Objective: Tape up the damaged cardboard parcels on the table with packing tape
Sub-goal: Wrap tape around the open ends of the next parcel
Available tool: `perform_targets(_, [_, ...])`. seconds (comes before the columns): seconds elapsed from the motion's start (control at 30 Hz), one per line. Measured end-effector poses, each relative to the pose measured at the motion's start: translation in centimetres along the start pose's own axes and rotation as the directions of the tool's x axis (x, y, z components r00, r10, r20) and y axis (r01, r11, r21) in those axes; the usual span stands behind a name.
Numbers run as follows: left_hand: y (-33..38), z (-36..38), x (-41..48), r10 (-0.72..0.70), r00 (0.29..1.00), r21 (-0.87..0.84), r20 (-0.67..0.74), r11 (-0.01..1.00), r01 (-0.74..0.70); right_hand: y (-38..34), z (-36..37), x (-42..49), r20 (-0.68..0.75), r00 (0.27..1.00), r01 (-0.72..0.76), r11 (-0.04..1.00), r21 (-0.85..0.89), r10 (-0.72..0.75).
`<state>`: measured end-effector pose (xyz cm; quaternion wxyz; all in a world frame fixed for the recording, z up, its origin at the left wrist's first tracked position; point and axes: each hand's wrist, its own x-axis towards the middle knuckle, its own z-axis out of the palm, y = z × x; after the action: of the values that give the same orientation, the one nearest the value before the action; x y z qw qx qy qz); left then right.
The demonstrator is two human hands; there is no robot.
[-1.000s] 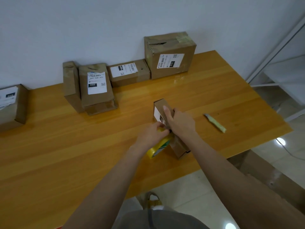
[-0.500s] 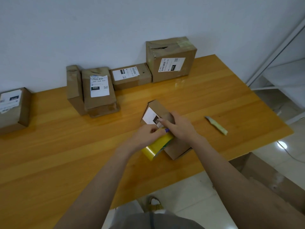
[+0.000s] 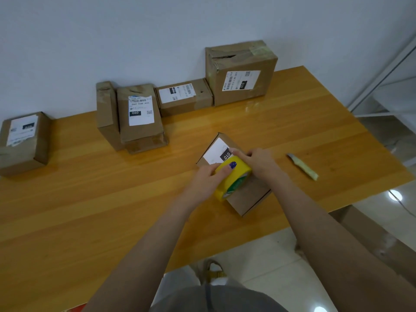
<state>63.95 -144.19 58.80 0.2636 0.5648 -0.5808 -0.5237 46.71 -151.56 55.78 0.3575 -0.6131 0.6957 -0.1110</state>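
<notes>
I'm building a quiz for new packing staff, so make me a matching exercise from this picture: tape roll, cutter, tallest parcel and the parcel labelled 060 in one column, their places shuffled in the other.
1. tape roll
2. cutter
3. tallest parcel
4. parcel labelled 060

A. back row, beside a narrow box
B. gripped by the left hand, on the small parcel
C. back right, against the wall, top torn
D. lying loose, beyond the right hand

Pairs: 1-B, 2-D, 3-C, 4-A

A wooden worktop stands against a plain pale wall. The glossy tiled floor reflects light; a white rack is at right
</notes>
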Motion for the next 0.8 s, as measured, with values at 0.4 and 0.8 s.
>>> perform_targets(0.4, [-0.7, 0.7, 1.4, -0.167, 0.966, 0.515, -0.195, 0.821, 0.246, 0.4, 0.4, -0.2, -0.052, 0.998, 0.024, 0.997, -0.079, -0.028])
perform_targets(0.8, [-3.2, 0.4, 0.2, -0.313, 0.936, 0.621, -0.162, 0.705, 0.343, 1.4, 0.6, 0.3, 0.054, 0.998, 0.042, 0.999, -0.024, -0.040])
